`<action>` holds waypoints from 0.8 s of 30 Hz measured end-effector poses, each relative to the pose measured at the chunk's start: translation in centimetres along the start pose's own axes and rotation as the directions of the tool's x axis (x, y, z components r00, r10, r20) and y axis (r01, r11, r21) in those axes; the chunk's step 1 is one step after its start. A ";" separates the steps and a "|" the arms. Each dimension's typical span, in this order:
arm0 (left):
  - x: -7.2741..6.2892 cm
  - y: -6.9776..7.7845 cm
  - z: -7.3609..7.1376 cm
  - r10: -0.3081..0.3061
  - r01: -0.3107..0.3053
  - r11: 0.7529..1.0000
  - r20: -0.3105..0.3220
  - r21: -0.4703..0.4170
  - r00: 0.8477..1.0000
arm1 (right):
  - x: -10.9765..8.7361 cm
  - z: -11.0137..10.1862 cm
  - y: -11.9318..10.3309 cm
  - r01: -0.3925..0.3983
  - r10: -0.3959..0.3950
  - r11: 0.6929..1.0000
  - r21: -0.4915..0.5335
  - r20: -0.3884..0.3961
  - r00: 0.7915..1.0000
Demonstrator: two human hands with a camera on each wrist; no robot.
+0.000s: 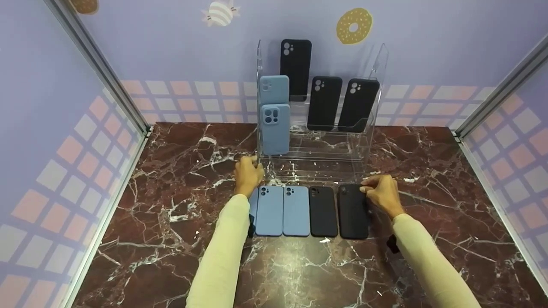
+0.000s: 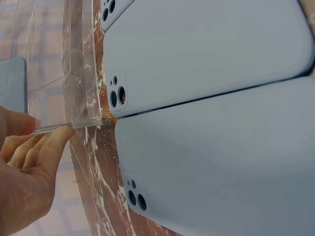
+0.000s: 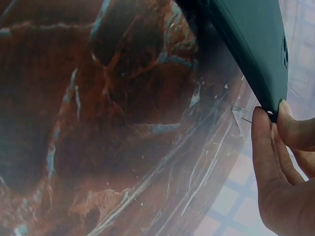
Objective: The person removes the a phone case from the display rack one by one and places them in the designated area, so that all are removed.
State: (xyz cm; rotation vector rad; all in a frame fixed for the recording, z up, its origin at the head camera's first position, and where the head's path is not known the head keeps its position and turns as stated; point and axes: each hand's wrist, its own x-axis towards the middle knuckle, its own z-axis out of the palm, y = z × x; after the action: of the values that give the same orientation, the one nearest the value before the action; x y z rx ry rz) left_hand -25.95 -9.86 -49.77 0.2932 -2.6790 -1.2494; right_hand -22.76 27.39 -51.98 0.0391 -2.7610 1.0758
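Observation:
In the head view, my left hand (image 1: 248,175) is at the front left corner of a clear acrylic display stand (image 1: 317,159). The left wrist view shows thumb and fingers pinching the edge of its clear side panel (image 2: 74,125). My right hand (image 1: 383,194) pinches the upper right corner of a black phone case (image 1: 353,211), its edge tilted up off the table in the right wrist view. Left of it, another black phone case (image 1: 323,211) and two blue phone cases (image 1: 296,211) lie side by side. One more blue case is partly hidden by my left forearm.
On the stand, a black case (image 1: 295,68) is at the top, two black cases (image 1: 324,102) sit lower right, and two light blue cases (image 1: 276,132) are at the left. Behind it is a patterned wall (image 1: 171,51). The marbled table (image 1: 192,256) has side panels left and right.

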 end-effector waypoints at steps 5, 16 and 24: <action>0.0 0.0 0.0 -0.005 0.005 1.000 0.002 -0.008 1.000 | 0.3 0.4 0.3 -0.003 0.004 1.000 -0.018 0.031 1.000; -0.1 0.0 0.1 0.001 -0.001 1.000 -0.001 0.001 1.000 | 0.7 1.1 0.3 -0.063 0.062 0.998 0.011 0.065 0.996; -0.1 0.0 0.0 0.017 -0.017 1.000 -0.006 0.001 1.000 | 0.8 1.5 0.1 -0.053 0.053 0.999 -0.003 0.063 0.997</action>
State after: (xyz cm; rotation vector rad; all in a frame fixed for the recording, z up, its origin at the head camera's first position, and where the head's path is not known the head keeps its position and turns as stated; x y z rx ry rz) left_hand -25.90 -9.86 -49.81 0.2738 -2.6712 -1.2402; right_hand -23.74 26.49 -52.96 -0.0003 -2.8339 1.1041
